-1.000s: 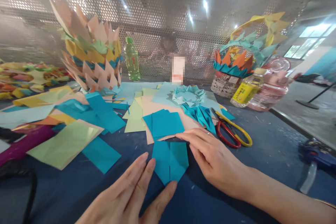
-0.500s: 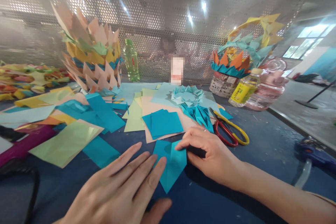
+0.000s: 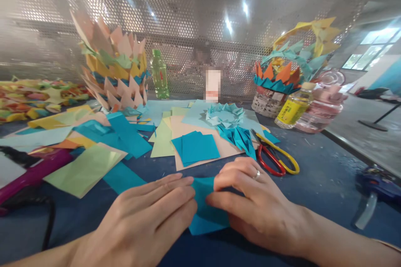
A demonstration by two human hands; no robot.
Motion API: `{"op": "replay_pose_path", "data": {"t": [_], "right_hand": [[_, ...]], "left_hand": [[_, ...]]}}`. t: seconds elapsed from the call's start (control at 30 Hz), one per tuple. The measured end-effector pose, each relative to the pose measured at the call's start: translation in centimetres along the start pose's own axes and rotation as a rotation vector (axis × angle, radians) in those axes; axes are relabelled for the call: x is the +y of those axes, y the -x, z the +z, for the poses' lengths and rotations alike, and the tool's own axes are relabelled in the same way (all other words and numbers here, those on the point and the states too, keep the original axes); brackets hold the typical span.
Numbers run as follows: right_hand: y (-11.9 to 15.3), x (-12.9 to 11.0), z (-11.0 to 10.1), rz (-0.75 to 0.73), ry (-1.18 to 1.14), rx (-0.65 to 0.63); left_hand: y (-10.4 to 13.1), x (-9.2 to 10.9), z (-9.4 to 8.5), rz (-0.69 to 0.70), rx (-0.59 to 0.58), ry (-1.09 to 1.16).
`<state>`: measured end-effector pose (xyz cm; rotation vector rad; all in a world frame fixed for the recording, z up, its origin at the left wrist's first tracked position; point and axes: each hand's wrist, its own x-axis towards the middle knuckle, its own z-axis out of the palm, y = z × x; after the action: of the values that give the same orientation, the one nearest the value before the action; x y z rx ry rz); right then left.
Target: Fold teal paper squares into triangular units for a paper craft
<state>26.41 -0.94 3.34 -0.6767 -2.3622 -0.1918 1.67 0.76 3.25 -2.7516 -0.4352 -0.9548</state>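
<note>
A blue paper square (image 3: 204, 219) lies at the front of the table between my hands, with a straight edge towards me. My left hand (image 3: 150, 212) holds its left edge, fingers pressed together and thumb hidden. On the other side, the curled fingers of my right hand (image 3: 253, 200) grip the paper's right part; a ring is on one finger. Just beyond lies a small stack of blue paper squares (image 3: 200, 148) on a pale pink sheet (image 3: 180, 162). Folded blue paper pieces (image 3: 236, 137) and a light-blue folded paper ring (image 3: 224, 113) are farther back.
Scissors (image 3: 278, 160) with red and yellow handles lie to the right. Two glue guns, purple (image 3: 39, 169) and blue (image 3: 376, 187), flank the work area. Loose papers (image 3: 84, 171), a tall paper-petal piece (image 3: 115, 71), bottles (image 3: 159, 74) and a paper basket (image 3: 275, 83) stand around.
The blue paper has turned: its corner pointed towards me, now a straight edge does. My left fingers have come together at its edge, and my right hand has shifted slightly nearer.
</note>
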Motion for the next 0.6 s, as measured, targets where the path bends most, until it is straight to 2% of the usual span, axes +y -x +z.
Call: {"op": "replay_pose_path", "data": {"t": [0.13,0.23,0.3,0.43,0.6], "right_hand": [[0.0,0.2,0.2,-0.019,0.025,-0.032],[0.2,0.2,0.4,-0.034,0.085,-0.072],[0.3,0.2,0.5,-0.039,0.101,-0.086],[0.4,0.1,0.5,-0.037,0.106,-0.083],[0.4,-0.3,0.5,-0.015,0.17,-0.051]], "left_hand": [[-0.4,-1.3,0.8,-0.039,-0.073,0.09],[-0.7,-1.4,1.2,-0.103,-0.131,0.117],[-0.9,-0.9,1.1,-0.101,-0.109,0.097],[-1.2,0.3,0.7,0.004,0.018,0.04],[-1.3,0.5,0.8,-0.069,-0.032,-0.028]]}}
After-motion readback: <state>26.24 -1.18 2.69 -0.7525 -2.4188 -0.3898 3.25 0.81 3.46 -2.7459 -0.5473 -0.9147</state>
